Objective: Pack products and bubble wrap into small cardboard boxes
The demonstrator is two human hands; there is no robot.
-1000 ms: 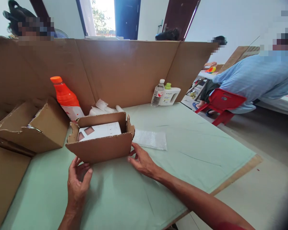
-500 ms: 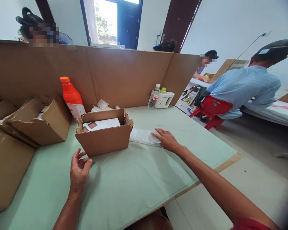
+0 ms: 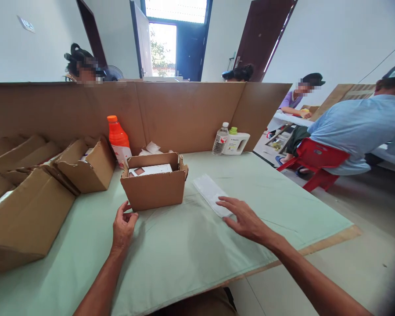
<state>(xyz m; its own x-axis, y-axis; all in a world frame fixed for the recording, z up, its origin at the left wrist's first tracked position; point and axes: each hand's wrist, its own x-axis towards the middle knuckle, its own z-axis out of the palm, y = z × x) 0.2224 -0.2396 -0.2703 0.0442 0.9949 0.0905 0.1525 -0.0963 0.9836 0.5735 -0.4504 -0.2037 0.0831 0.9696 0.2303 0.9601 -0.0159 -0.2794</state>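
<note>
A small open cardboard box [image 3: 154, 189] stands on the pale green table cover [image 3: 171, 250], with a white carton [image 3: 150, 170] inside it. My left hand [image 3: 123, 226] rests just below the box's near left corner, fingers curled, holding nothing I can see. My right hand [image 3: 245, 219] lies flat with fingers spread on the near end of a strip of white bubble wrap [image 3: 210, 193] to the right of the box.
An orange bottle [image 3: 118, 138] and torn cardboard boxes [image 3: 85, 169] sit at the left. A water bottle [image 3: 220, 139] and white jug [image 3: 237, 142] stand by the cardboard screen [image 3: 184, 114]. A person in blue sits on a red chair [image 3: 312, 160] at right.
My right hand left the box's right corner, reached the bubble wrap and has drawn it nearer and turned it. My left hand has stayed by the box's left corner.
</note>
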